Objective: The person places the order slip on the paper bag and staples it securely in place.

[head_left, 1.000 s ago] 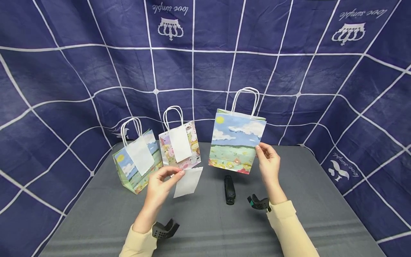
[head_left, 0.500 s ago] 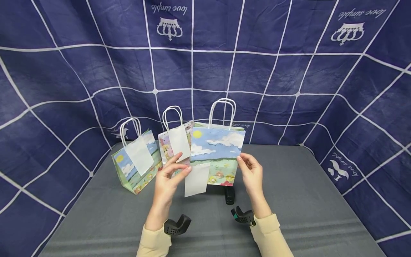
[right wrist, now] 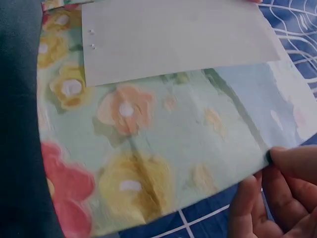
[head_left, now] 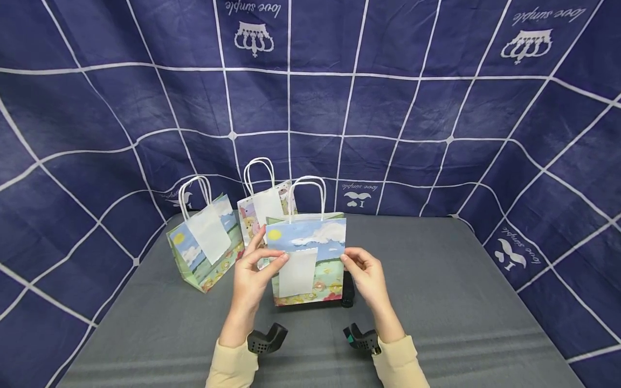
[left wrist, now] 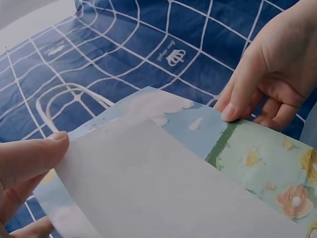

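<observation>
A paper gift bag (head_left: pixel 330 275) painted with sky, meadow and flowers stands upright between my hands, its two white handles pointing up. My right hand (head_left: pixel 365 272) pinches its right edge between thumb and fingers, seen close in the right wrist view. At the upper left of a blank white slip of paper (head_left: pixel 297 272), my left hand (head_left: pixel 254 275) pinches the corner between thumb and forefinger. The slip overlaps the bag's front. In the right wrist view, small holes show near one end of the slip (right wrist: pixel 173 39).
Another landscape gift bag (head_left: pixel 191 256) with a white slip on its front stands at left. Beside it, partly hidden, is an animal-print gift bag (head_left: pixel 246 215), also with a slip. A black stapler (head_left: pixel 347 296) lies behind the held bag on the grey table (head_left: pixel 436 291).
My right hand has brought the held bag left and down toward me, behind the white slip. My left hand has moved the slip slightly right. The bag now covers most of the stapler.
</observation>
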A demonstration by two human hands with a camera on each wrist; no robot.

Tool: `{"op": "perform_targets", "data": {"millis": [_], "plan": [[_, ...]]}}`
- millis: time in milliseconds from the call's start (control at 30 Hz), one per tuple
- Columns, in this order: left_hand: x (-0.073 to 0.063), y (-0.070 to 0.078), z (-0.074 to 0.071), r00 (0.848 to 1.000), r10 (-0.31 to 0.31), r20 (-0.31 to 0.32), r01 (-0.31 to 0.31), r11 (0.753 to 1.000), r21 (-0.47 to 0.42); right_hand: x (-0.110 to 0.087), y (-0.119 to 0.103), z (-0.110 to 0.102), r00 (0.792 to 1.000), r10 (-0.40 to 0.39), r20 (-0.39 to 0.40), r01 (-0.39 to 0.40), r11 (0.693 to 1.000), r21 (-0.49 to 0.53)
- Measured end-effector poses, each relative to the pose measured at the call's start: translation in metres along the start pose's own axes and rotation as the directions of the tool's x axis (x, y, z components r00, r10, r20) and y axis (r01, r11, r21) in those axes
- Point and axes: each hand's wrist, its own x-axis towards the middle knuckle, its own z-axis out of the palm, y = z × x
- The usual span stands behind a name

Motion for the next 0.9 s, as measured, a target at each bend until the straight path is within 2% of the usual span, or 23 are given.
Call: {"op": "perform_targets", "data": {"millis": [133, 267, 433, 600, 733, 833, 900], "plan": [[-0.001, -0.002, -0.001, 0.999, -0.018, -0.041, 0.019, 0.999, 0.027, 0.000, 0.004, 0.001, 0.998, 0.005, 0.057, -0.005, 1.000, -0.004], [0.000, -0.006, 0.000, 0.995, -0.043, -0.095, 0.048, 0.998, 0.048, 0.003, 0.022, 0.001, 0.995, 0.023, 0.100, -0.024, 1.000, 0.000], [0.003, -0.010, 0.004, 0.989, -0.034, -0.141, 0.040, 0.998, 0.039, 0.006, 0.039, 0.000, 0.990, 0.033, 0.140, -0.032, 0.999, -0.007], [0.003, -0.012, 0.011, 0.981, -0.066, -0.181, 0.076, 0.996, 0.049, 0.005, 0.033, -0.003, 0.983, 0.048, 0.178, -0.036, 0.997, -0.069], [0.000, -0.002, 0.019, 0.975, -0.073, -0.209, 0.097, 0.990, 0.103, 0.003, 0.021, -0.003, 0.977, 0.054, 0.206, -0.026, 0.990, -0.137], [-0.002, 0.006, 0.026, 0.974, -0.079, -0.211, 0.107, 0.986, 0.125, 0.003, 0.023, -0.001, 0.977, 0.043, 0.210, -0.009, 0.987, -0.159], [-0.004, 0.005, 0.028, 0.975, -0.082, -0.207, 0.108, 0.988, 0.114, 0.004, 0.030, 0.002, 0.982, 0.029, 0.189, 0.001, 0.987, -0.158]]}}
